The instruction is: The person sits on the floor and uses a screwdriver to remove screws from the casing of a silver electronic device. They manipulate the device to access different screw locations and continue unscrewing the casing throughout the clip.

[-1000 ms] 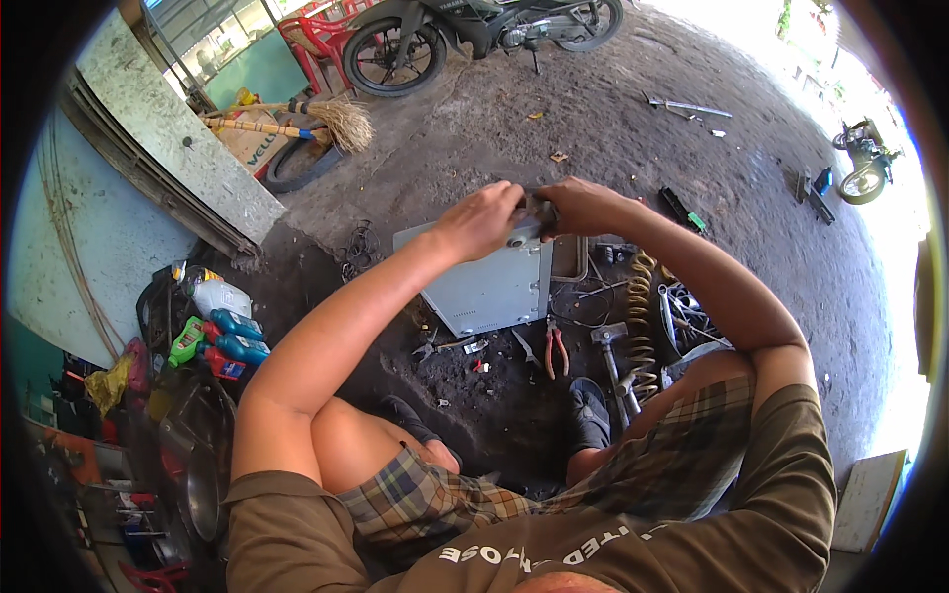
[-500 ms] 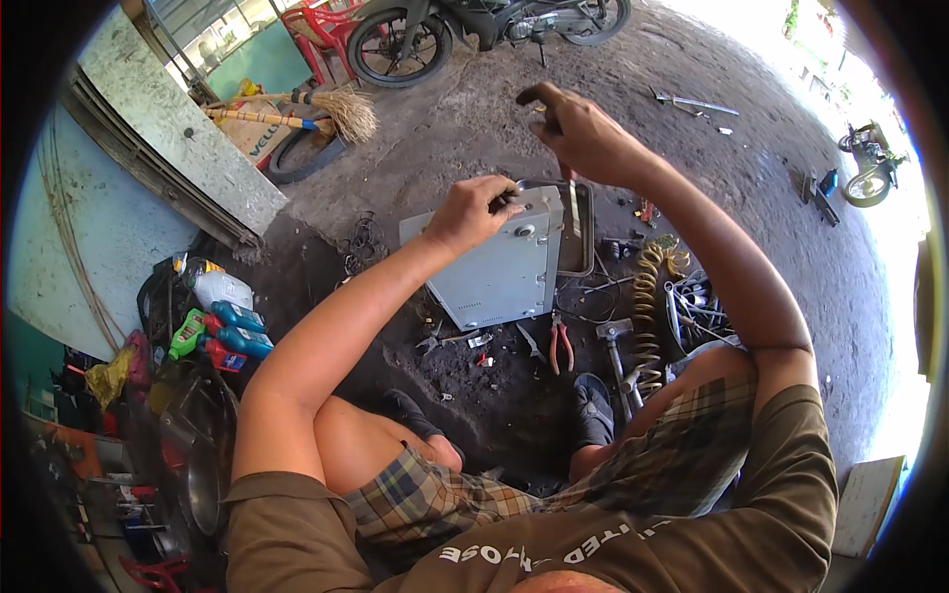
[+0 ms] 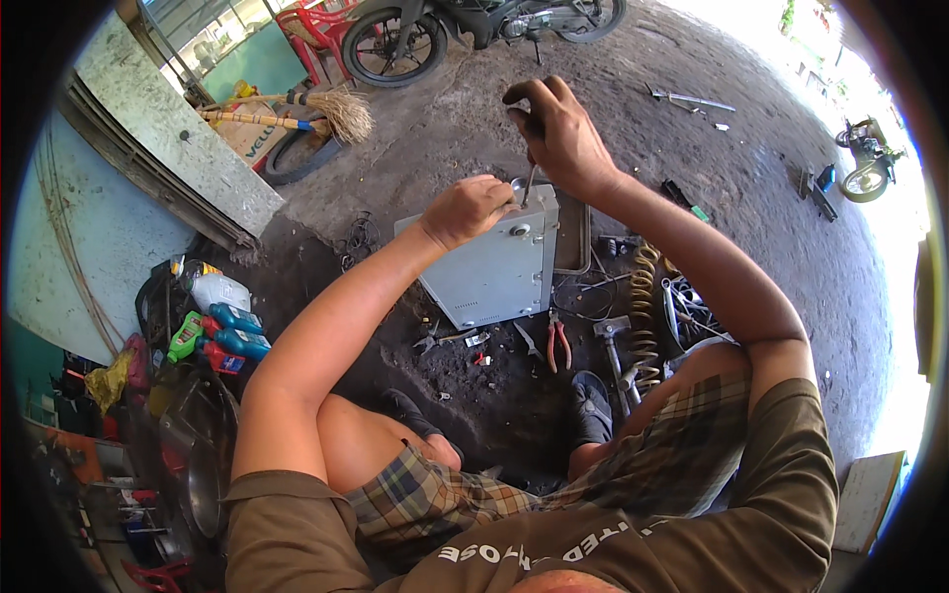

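A pale grey metal case [image 3: 484, 282] stands on the dirty ground in front of me, with a round fitting on its face. My left hand [image 3: 467, 210] is closed at the case's far top edge; whatever its fingertips pinch is hidden. Above the far right corner, my right hand [image 3: 565, 138] grips a screwdriver [image 3: 530, 186], its thin metal shaft slanting down to the top edge near my left fingertips. The handle is hidden in the palm, while thumb and forefinger curve away from it.
Pliers [image 3: 559, 343], a hammer [image 3: 615, 356] and a yellow coiled hose [image 3: 643, 316] lie near my feet. A metal tray [image 3: 573, 237] sits behind the case. Bottles [image 3: 237, 331] crowd the left; a motorcycle [image 3: 474, 30] stands at the back.
My right hand has moved left and slightly down, bringing the screwdriver from beside the case over its top edge. My left hand has shifted slightly left and rotated.
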A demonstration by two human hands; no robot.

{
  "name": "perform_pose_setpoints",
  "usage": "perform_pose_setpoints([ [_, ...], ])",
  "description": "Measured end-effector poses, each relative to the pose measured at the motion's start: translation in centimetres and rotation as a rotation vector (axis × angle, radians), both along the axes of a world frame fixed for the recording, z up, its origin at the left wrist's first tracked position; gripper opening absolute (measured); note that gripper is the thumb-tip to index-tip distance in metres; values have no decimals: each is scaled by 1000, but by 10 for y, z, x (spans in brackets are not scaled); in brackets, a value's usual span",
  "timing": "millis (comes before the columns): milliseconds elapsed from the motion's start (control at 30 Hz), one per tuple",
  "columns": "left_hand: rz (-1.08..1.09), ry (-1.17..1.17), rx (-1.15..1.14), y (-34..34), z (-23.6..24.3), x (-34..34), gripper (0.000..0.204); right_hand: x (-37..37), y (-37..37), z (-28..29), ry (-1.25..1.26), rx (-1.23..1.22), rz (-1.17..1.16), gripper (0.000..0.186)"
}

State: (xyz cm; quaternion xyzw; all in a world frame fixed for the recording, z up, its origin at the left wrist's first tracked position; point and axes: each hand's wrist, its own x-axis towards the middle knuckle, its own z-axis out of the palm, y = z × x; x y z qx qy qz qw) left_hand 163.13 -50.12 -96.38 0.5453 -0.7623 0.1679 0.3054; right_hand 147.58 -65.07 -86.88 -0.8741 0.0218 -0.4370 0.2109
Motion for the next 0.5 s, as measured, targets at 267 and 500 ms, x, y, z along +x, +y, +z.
perform_pose_setpoints([
  [267, 58, -69, -51, 5, 5, -13, 28, 1, -3, -8, -6, 18, 12, 20],
  [500, 34, -109, -84, 7, 6, -14, 30, 2, -1, -7, 2, 33, 24, 22],
])
